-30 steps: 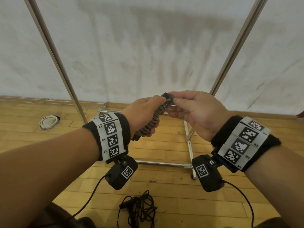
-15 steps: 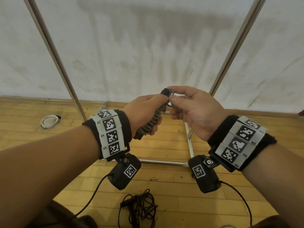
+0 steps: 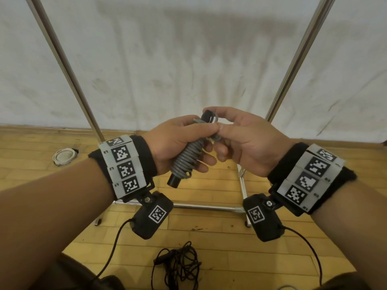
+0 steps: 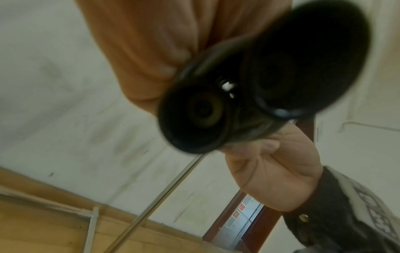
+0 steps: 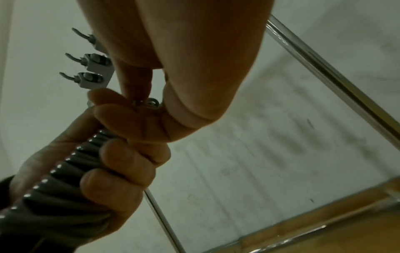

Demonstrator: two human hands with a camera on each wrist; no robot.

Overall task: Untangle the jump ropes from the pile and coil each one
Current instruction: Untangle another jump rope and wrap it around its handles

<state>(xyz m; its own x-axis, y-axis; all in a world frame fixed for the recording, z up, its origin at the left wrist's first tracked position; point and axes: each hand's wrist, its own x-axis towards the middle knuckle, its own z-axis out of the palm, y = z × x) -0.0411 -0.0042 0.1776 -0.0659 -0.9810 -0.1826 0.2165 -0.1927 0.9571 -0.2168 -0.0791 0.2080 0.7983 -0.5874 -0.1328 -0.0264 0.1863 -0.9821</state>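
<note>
Holding the grey jump rope wound tightly around its two black cylindrical handles (image 3: 189, 159), the left hand (image 3: 176, 143) grips this bundle in a closed fist, in the air above the wooden floor (image 3: 209, 231). The right hand (image 3: 240, 141) pinches the loose grey rope end (image 3: 215, 137) near the top of the handles. To finish well, I think the end should be tucked under the last turn while the fist keeps tension, otherwise the winding may loosen. A tangled black rope pile (image 3: 178, 266) lies on the floor below, not yet coiled.
</note>
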